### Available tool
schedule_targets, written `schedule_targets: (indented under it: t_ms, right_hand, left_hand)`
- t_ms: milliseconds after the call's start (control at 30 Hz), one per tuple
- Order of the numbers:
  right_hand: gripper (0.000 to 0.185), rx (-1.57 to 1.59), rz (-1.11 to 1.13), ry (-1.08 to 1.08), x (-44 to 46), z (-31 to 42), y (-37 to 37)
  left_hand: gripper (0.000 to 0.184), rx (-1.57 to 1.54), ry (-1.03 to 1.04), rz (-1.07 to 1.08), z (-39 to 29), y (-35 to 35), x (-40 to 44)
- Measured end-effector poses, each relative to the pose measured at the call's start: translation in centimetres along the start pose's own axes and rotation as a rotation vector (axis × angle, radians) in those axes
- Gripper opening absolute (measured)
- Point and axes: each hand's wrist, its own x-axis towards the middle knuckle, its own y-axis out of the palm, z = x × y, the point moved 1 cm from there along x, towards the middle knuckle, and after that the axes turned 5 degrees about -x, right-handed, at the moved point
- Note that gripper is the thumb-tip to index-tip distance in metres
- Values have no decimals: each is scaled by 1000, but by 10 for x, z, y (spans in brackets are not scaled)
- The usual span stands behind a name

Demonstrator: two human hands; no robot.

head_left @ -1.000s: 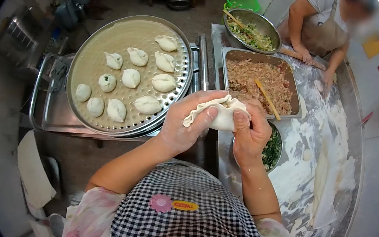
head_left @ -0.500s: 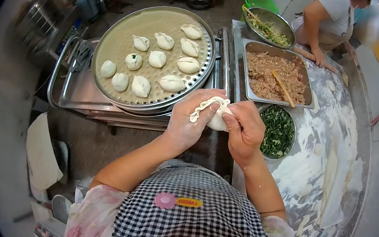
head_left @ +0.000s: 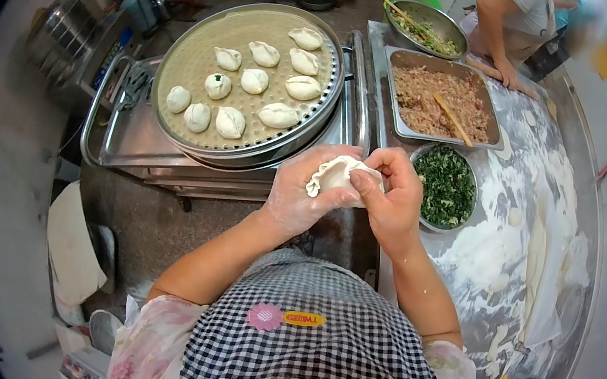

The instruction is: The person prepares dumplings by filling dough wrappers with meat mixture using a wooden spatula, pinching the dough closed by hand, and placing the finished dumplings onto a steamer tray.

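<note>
Between my two hands is a white dough dumpling [head_left: 336, 175] with a crimped, wavy edge on its left side. My left hand [head_left: 297, 192], dusted with flour, cups it from the left and below. The thumb and fingers of my right hand [head_left: 392, 202] pinch the dough edge on the right. Any filling inside cannot be made out. Just up and left of my hands, a round perforated steamer tray [head_left: 200, 43] carries several shaped dumplings [head_left: 278, 115]. Close by my right hand stands a bowl of chopped greens [head_left: 445, 186].
A metal pan of minced filling [head_left: 430, 91] with a wooden spatula [head_left: 453, 120] lies beyond the greens. Behind it is a bowl of mixed vegetables [head_left: 430, 33]. The floured worktop [head_left: 483, 238] runs along the right. At the back right, a co-worker's hand [head_left: 505, 72] rests by a rolling pin [head_left: 491, 71].
The dumpling's top has spread wider between my hands. My right fingers have shifted along its edge, with the thumb now higher. The whole view has shifted slightly.
</note>
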Motion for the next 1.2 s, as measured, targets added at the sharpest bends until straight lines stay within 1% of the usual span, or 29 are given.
schedule_targets:
  t_ms: [100,167,200,233,300,333,400,433,533,567,667,800,833,933,1067,1167,1200]
  right_hand:
    - [22,-56,21,58,-2,7,-3]
    - [29,82,82,222,-6,16,-6]
    - [35,92,76,179,-7,16,-5]
    - [40,101,71,136,-8,15,-4]
    - [52,1,-15,-193,-9,0,1]
    - [57,-50,24,-215,-8,-3,1]
    - [66,-155,99,-258,-5,-7,1]
    - [62,-87,119,-212,-7,-9,5]
    - [50,-56,173,-28,-5,-2,10]
    - [43,-91,175,-64,-5,-3,11]
    - [43,-130,337,88,-8,-13,13]
    - [44,87,500,295,-9,-30,26]
    - [45,169,528,371,-10,-34,32]
    - [47,341,576,514,-10,-41,48]
    - [46,341,603,555,-14,-66,75]
    - [42,221,602,498,-14,-75,97]
    - [41,170,603,478,-12,-78,104]
  left_hand:
    - [35,10,-199,64,-11,0,-1]
    - [35,-141,-319,37,-10,-1,-2]
    - [35,-216,-377,22,-9,-1,-2]
    - [35,-277,-374,-10,-6,-1,-4]
    - [36,-326,-402,-46,-17,-1,-4]
    - [36,-351,-415,-64,-20,0,-4]
    - [36,-318,-371,-22,-13,1,-8]
    - [36,-302,-350,-2,-11,1,-10]
    - [35,-155,-381,90,-13,-9,-11]
    - [35,-137,-390,113,-14,-12,-11]
    - [36,-172,-454,222,-6,-26,-16]
    - [36,-456,-661,177,15,-37,-38]
    - [37,-467,-705,165,13,-41,-40]
    - [37,-510,-811,124,28,-51,-57]
    - [40,-598,-831,21,31,-65,-72]
    - [42,-473,-910,-27,39,-76,-80]
    - [42,-403,-850,-44,44,-78,-83]
